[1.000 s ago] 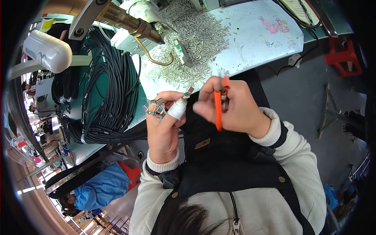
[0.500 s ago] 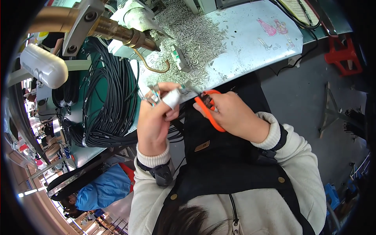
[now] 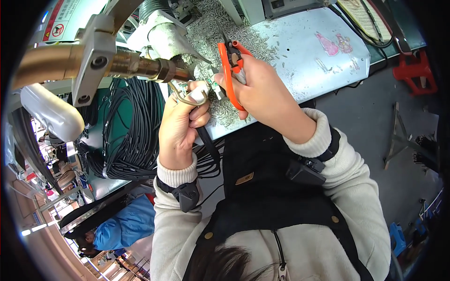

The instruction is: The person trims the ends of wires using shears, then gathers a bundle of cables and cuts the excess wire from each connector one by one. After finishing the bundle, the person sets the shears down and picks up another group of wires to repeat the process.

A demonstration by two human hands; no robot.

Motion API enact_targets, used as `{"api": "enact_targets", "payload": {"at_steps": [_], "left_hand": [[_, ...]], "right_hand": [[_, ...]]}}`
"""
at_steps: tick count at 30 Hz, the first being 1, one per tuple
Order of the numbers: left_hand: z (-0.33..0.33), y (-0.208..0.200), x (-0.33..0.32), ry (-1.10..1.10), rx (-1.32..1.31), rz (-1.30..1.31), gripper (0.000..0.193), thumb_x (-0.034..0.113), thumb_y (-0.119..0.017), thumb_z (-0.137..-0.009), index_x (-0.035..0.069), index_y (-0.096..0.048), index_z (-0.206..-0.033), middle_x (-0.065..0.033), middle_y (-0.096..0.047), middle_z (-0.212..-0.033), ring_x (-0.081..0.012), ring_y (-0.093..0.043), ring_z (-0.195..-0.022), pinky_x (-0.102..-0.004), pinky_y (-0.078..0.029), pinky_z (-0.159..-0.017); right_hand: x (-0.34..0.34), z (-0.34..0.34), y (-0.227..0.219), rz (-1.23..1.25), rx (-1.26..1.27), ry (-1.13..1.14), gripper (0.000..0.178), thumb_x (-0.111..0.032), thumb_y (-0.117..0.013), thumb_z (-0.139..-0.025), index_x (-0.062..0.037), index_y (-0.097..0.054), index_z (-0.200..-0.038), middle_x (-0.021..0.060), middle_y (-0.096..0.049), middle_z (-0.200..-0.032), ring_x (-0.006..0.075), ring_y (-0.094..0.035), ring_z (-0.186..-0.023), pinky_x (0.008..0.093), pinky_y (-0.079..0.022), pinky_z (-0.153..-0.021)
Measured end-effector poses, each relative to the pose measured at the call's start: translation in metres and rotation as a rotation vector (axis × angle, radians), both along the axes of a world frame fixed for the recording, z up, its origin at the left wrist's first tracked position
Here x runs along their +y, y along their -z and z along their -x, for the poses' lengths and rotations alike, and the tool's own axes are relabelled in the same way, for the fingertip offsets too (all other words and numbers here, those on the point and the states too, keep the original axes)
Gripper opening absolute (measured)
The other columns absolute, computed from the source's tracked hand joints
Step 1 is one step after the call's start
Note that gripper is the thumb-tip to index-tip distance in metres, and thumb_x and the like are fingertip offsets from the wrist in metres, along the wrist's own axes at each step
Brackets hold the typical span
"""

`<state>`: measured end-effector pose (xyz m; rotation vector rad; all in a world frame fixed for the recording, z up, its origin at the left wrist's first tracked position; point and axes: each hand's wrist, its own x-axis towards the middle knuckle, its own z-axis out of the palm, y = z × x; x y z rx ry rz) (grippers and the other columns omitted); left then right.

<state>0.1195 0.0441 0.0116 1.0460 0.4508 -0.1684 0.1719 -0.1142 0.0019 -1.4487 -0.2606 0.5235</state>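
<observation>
My right hand (image 3: 262, 89) is wrapped around orange-handled pliers (image 3: 225, 75), their narrow dark jaws pointing up and away over the heap. Its thumb side is close to a small metal block with a green part (image 3: 216, 87); whether it touches the block cannot be made out. Just to the left, my left hand (image 3: 183, 119) is closed with its thumb and forefinger together, the thumb wrapped in white. A bent brass tube (image 3: 180, 97) crosses in front of those fingers and hides what is between them. Small silvery metal pieces (image 3: 253, 47) are heaped around both hands.
Above my left hand projects a thick bronze-coloured nozzle (image 3: 140, 68) in a metal clamp (image 3: 93, 61). Coiled black cables (image 3: 131, 136) lie left. A pale metal worktop (image 3: 304, 70) stretches right, with a red stool (image 3: 415, 75) beyond. A person in blue (image 3: 124, 225) is at lower left.
Both hands have moved away from me, in over the heap. The pliers have swung from pointing left to pointing up and away. Silvery-green parts seen at my left fingers are now hidden.
</observation>
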Motion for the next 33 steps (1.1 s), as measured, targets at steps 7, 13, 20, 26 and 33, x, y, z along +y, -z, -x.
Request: {"api": "enact_targets", "payload": {"at_steps": [7, 13, 20, 26, 33], "left_hand": [[0.002, 0.002, -0.001, 0.001, -0.064, -0.027, 0.014, 0.008, -0.057, -0.077, 0.0, -0.05, -0.086, 0.0034, -0.04, -0.059, -0.0023, -0.027, -0.043, -0.0166, -0.02, -0.037], [0.004, 0.002, -0.005, -0.03, -0.09, -0.071, 0.015, 0.009, -0.059, -0.076, 0.001, -0.05, -0.084, 0.0042, -0.039, -0.058, -0.0018, -0.026, -0.043, -0.0168, -0.019, -0.037], [0.007, 0.001, -0.005, 0.005, -0.068, -0.161, 0.019, 0.01, -0.059, -0.077, 0.0, -0.05, -0.091, 0.003, -0.042, -0.063, -0.0023, -0.028, -0.045, -0.0163, -0.019, -0.037], [0.032, -0.008, -0.014, -0.039, -0.162, -0.12, 0.015, 0.003, -0.052, -0.08, -0.003, -0.055, -0.094, -0.003, -0.051, -0.072, -0.0067, -0.041, -0.052, -0.019, -0.031, -0.043], [0.056, -0.002, -0.029, -0.051, -0.342, -0.651, 0.018, 0.0, -0.047, -0.083, -0.001, -0.056, -0.098, -0.0072, -0.057, -0.088, -0.0113, -0.051, -0.071, -0.0219, -0.042, -0.065]], "right_hand": [[0.002, -0.001, 0.001, -0.032, -0.053, 0.007, 0.022, -0.019, -0.055, -0.082, 0.0023, -0.049, -0.082, 0.0006, -0.044, -0.05, 0.008, -0.043, -0.035, 0.0214, -0.035, -0.035], [0.002, -0.001, -0.002, -0.027, -0.051, 0.011, 0.02, -0.018, -0.054, -0.083, 0.0018, -0.049, -0.083, 0.0003, -0.044, -0.051, 0.0078, -0.043, -0.036, 0.0211, -0.035, -0.035], [0.005, 0.001, 0.014, -0.047, -0.176, 0.048, 0.018, -0.017, -0.054, -0.083, 0.0008, -0.049, -0.085, -0.0003, -0.045, -0.054, 0.0064, -0.041, -0.037, 0.0203, -0.035, -0.036], [-0.005, 0.02, 0.011, -0.109, -0.158, 0.006, 0.017, -0.016, -0.054, -0.083, 0.0003, -0.051, -0.085, -0.0014, -0.046, -0.056, 0.0047, -0.04, -0.04, 0.0205, -0.034, -0.036], [-0.014, 0.04, 0.001, 0.261, -0.836, 0.244, 0.016, -0.007, -0.061, -0.073, -0.0009, -0.054, -0.086, 0.0066, -0.054, -0.061, 0.0117, -0.051, -0.048, 0.0222, -0.039, -0.043]]}}
